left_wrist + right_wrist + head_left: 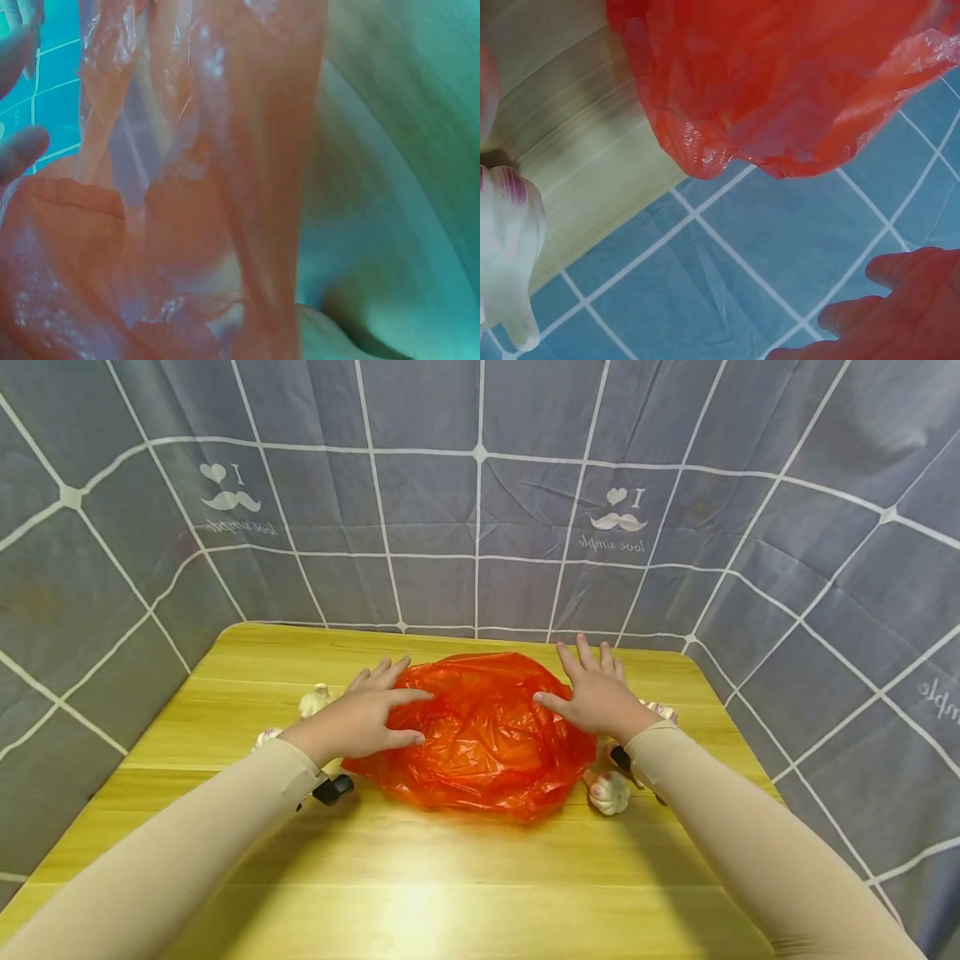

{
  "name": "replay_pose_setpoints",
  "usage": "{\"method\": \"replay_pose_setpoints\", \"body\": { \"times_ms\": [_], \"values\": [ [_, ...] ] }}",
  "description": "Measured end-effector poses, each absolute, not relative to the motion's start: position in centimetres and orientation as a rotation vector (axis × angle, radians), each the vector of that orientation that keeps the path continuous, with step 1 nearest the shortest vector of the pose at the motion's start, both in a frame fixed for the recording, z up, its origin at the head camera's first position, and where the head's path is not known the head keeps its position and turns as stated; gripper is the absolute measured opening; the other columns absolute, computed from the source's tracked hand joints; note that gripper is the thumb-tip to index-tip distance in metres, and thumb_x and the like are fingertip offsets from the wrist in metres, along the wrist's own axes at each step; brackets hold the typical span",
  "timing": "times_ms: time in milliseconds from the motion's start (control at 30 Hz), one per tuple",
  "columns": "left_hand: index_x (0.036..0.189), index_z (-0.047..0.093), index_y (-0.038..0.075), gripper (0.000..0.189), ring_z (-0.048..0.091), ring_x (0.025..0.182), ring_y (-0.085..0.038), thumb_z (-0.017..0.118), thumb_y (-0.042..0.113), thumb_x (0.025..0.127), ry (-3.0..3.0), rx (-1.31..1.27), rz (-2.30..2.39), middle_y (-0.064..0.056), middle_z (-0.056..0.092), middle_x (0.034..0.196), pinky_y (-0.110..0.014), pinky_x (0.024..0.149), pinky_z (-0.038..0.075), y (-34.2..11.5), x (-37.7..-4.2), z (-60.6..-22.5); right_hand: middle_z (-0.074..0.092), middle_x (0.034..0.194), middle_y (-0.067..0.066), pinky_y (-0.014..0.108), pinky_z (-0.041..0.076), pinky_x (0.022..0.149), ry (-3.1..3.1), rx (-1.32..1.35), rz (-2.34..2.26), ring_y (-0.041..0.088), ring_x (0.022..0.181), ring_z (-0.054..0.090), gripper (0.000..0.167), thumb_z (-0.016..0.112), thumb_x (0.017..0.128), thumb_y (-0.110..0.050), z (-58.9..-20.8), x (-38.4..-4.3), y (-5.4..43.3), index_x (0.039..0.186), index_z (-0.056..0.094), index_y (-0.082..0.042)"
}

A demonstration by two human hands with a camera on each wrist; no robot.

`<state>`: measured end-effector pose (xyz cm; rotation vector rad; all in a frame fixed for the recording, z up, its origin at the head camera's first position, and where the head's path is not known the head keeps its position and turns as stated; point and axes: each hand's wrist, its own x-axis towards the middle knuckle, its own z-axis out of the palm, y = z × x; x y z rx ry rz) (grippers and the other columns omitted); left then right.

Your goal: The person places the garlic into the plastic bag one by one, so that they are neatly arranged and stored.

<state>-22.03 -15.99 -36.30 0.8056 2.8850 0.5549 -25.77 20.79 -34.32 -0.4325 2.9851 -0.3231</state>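
A crumpled red plastic bag [480, 735] lies spread in the middle of the wooden table. My left hand [363, 718] is at its left side with fingers extended, thumb and fingers overlapping the bag's edge. On the other side, my right hand [597, 697] hovers by the bag's right rim, its fingers spread. In the left wrist view the translucent bag [225, 225] fills most of the picture, with fingertips [22, 154] at the left edge. The right wrist view has the bag [780, 82] above, apart from the right hand [904, 315].
Garlic bulbs [315, 700] lie beside the left forearm, and others [609, 793] sit right of the bag. A black object [332, 789] shows under the left wrist, another [621, 757] near the right wrist. A grey checked curtain [420, 510] surrounds the table [480, 877].
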Motion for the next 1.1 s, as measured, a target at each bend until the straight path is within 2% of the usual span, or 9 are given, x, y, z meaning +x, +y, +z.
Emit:
{"method": "replay_pose_setpoints", "body": {
  "times_ms": [167,333,467,600,700,833,933,1100],
  "values": [
    [0.142,0.069,0.025,0.052,0.002,0.161,-0.054,0.079,0.042,0.094,2.833,0.843,0.617,-0.019,0.005,0.177,-0.07,0.129,0.006,-16.2,-22.0,-37.2,-0.011,0.177,0.019,0.073,-0.007,0.127,2.984,-0.426,-0.309,0.059,0.158,-0.013,0.101,0.054,0.099,-0.068,-34.6,-25.8,21.2,0.171,0.006,-0.016],
    [0.144,0.066,0.019,0.058,0.002,0.161,-0.055,0.08,0.042,0.092,2.821,0.78,0.599,-0.019,0.0,0.178,-0.075,0.123,0.022,-15.8,-22.0,-37.9,-0.011,0.177,0.019,0.073,-0.007,0.127,2.973,-0.426,-0.323,0.059,0.157,-0.013,0.102,0.055,0.099,-0.068,-34.8,-25.7,21.7,0.171,0.006,-0.015],
    [0.147,0.063,0.018,0.062,0.001,0.161,-0.053,0.081,0.039,0.091,2.795,0.747,0.605,-0.017,-0.005,0.178,-0.071,0.121,0.032,-15.7,-22.1,-38.4,-0.012,0.177,0.019,0.073,-0.006,0.127,2.96,-0.423,-0.343,0.059,0.157,-0.012,0.102,0.056,0.099,-0.068,-35.0,-25.6,22.5,0.171,0.007,-0.015],
    [0.137,0.071,0.02,0.046,0.003,0.162,-0.051,0.08,0.026,0.092,2.785,0.748,0.592,-0.015,-0.006,0.178,-0.066,0.124,0.032,-15.9,-22.3,-38.8,-0.013,0.176,0.02,0.073,-0.006,0.127,2.955,-0.419,-0.338,0.059,0.158,-0.012,0.101,0.055,0.1,-0.067,-35.0,-25.3,23.4,0.171,0.007,-0.014],
    [0.129,0.075,0.017,0.036,0.007,0.162,-0.05,0.075,0.014,0.093,2.802,0.745,0.567,-0.017,-0.004,0.178,-0.062,0.127,0.03,-15.9,-22.4,-38.9,-0.014,0.176,0.021,0.072,-0.007,0.127,2.953,-0.417,-0.333,0.058,0.158,-0.013,0.101,0.053,0.101,-0.067,-34.8,-25.1,24.1,0.171,0.005,-0.014],
    [0.134,0.071,0.008,0.043,0.025,0.158,-0.048,0.065,0.003,0.092,2.839,0.737,0.54,-0.024,-0.002,0.176,-0.055,0.121,0.043,-15.7,-22.6,-38.9,-0.013,0.175,0.022,0.074,-0.007,0.126,2.947,-0.409,-0.338,0.059,0.157,-0.013,0.1,0.053,0.101,-0.067,-34.8,-24.7,25.0,0.171,0.005,-0.014],
    [0.14,0.065,0.001,0.05,0.04,0.151,-0.048,0.061,0.0,0.091,2.861,0.712,0.534,-0.028,0.0,0.175,-0.049,0.109,0.055,-15.4,-22.7,-38.9,-0.012,0.175,0.023,0.076,-0.005,0.125,2.951,-0.407,-0.344,0.061,0.157,-0.01,0.098,0.053,0.102,-0.065,-34.9,-24.5,25.6,0.171,0.008,-0.012],
    [0.149,0.056,-0.001,0.055,0.054,0.141,-0.047,0.066,0.009,0.096,2.871,0.612,0.577,-0.026,0.003,0.176,-0.044,0.099,0.06,-15.2,-22.9,-39.1,-0.011,0.175,0.026,0.078,-0.005,0.124,2.951,-0.406,-0.356,0.063,0.156,-0.01,0.097,0.053,0.103,-0.064,-35.3,-24.4,26.9,0.171,0.008,-0.01]
  ]
}}
